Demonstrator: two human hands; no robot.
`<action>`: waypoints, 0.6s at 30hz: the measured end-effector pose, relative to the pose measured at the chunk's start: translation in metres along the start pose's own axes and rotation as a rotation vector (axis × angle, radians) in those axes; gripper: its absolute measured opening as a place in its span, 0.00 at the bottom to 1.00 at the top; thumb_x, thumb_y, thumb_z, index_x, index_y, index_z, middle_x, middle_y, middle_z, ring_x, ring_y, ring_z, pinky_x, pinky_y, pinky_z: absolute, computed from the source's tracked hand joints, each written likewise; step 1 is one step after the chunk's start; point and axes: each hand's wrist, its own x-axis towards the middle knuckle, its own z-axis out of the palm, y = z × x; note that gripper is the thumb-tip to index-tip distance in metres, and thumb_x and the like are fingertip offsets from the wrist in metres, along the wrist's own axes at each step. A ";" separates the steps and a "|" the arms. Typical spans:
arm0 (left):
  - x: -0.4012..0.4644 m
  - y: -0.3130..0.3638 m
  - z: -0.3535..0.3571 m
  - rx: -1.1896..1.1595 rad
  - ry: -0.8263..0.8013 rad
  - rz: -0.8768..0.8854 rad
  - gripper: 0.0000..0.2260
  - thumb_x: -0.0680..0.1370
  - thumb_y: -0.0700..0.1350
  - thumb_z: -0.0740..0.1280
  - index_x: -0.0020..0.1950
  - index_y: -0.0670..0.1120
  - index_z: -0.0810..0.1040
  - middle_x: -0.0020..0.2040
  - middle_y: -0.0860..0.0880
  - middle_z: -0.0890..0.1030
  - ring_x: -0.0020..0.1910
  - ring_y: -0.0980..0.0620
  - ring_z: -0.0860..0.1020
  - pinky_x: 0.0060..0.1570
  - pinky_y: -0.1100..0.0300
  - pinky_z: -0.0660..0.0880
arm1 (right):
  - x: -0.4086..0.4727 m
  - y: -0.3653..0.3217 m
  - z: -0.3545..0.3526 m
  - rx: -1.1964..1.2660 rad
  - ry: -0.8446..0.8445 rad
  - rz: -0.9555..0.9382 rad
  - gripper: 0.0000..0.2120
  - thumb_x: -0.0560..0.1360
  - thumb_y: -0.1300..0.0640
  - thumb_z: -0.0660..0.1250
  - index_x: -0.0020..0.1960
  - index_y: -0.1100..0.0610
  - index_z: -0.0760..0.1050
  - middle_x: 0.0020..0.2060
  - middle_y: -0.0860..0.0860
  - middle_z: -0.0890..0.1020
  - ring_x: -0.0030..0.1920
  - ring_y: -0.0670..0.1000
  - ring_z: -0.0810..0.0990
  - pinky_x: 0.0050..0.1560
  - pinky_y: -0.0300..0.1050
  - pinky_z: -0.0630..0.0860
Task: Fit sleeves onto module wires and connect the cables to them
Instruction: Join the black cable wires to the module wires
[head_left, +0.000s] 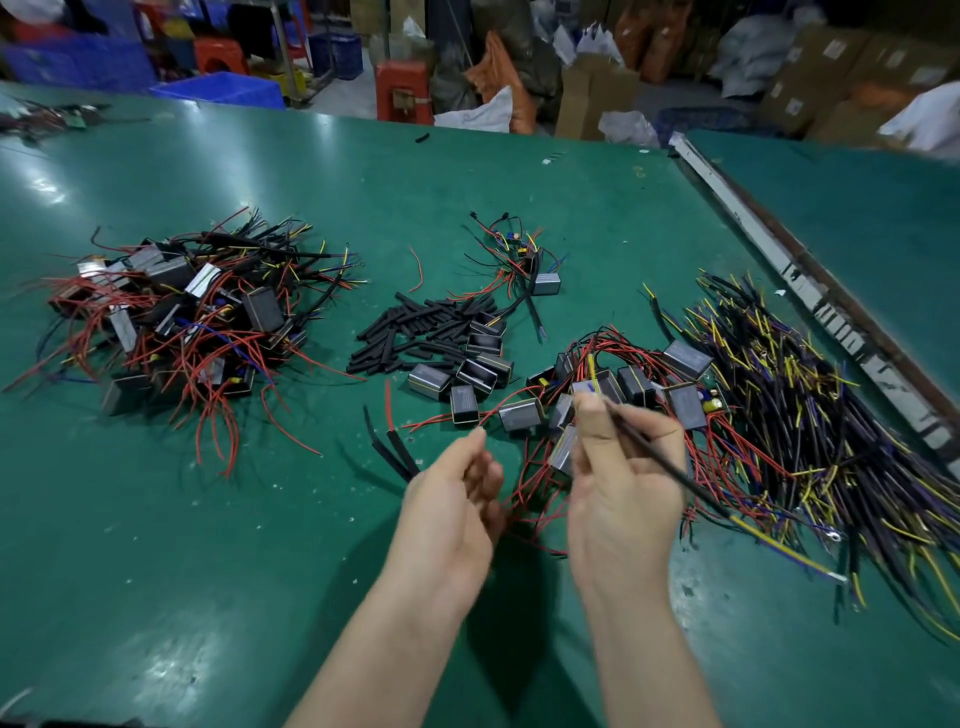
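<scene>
Green table (208, 519), black sleeves (415, 332), red wires (218, 415), perhaps grey modules (522, 415)

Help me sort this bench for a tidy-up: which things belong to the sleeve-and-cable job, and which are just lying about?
Job:
- black cable pinched in right hand
- left hand, blurred
- sleeve pile
- modules with red wires
- cable heap
- tangled module pile

Lying about:
- blue crates
- red stools
- cardboard boxes

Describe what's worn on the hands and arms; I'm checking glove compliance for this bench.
Nothing is worn. The left hand and right hand are bare, with no gloves, rings, finger cots or tape visible. Both forearms are bare up to the frame's bottom edge: no sleeves, watch, or wrist strap show.
</scene>
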 end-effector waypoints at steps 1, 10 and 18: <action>-0.002 0.002 -0.003 0.048 -0.039 0.052 0.10 0.75 0.45 0.67 0.35 0.50 0.72 0.28 0.56 0.74 0.24 0.62 0.73 0.26 0.68 0.63 | 0.004 -0.005 -0.002 0.009 -0.015 -0.002 0.10 0.66 0.60 0.72 0.43 0.53 0.72 0.38 0.51 0.83 0.41 0.47 0.81 0.42 0.37 0.75; -0.015 0.006 0.012 0.471 -0.243 0.363 0.07 0.75 0.50 0.67 0.41 0.50 0.81 0.34 0.59 0.80 0.33 0.64 0.76 0.34 0.67 0.69 | 0.001 -0.002 -0.004 -0.028 -0.086 0.056 0.07 0.64 0.59 0.73 0.37 0.50 0.77 0.34 0.50 0.82 0.35 0.46 0.79 0.40 0.37 0.74; -0.004 0.005 0.010 0.570 -0.200 0.746 0.05 0.76 0.43 0.69 0.39 0.48 0.81 0.35 0.55 0.81 0.36 0.61 0.76 0.40 0.71 0.72 | -0.004 -0.002 -0.009 -0.262 -0.161 -0.050 0.07 0.68 0.64 0.72 0.42 0.62 0.74 0.36 0.50 0.84 0.39 0.46 0.83 0.43 0.38 0.78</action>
